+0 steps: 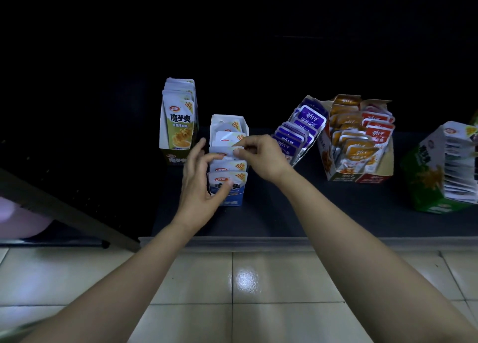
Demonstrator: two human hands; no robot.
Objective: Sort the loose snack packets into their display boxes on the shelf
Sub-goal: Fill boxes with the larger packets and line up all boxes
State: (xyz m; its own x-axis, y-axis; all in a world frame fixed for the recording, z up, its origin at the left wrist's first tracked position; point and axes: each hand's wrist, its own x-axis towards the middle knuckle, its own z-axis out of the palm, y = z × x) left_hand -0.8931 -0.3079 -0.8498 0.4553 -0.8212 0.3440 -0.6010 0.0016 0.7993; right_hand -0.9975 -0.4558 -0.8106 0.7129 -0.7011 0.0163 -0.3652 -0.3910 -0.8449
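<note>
Beyond the tiled floor (196, 278), our right hand (261, 156) pinches a white packet (232, 150) at its nine o'clock; our left hand (196, 179) grips the front packets (240, 178) of the blue display box (234, 200).

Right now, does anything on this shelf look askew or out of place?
Yes. The purple packets lean sideways toward the orange box, and the green box at far right sits tipped at an angle.
</note>
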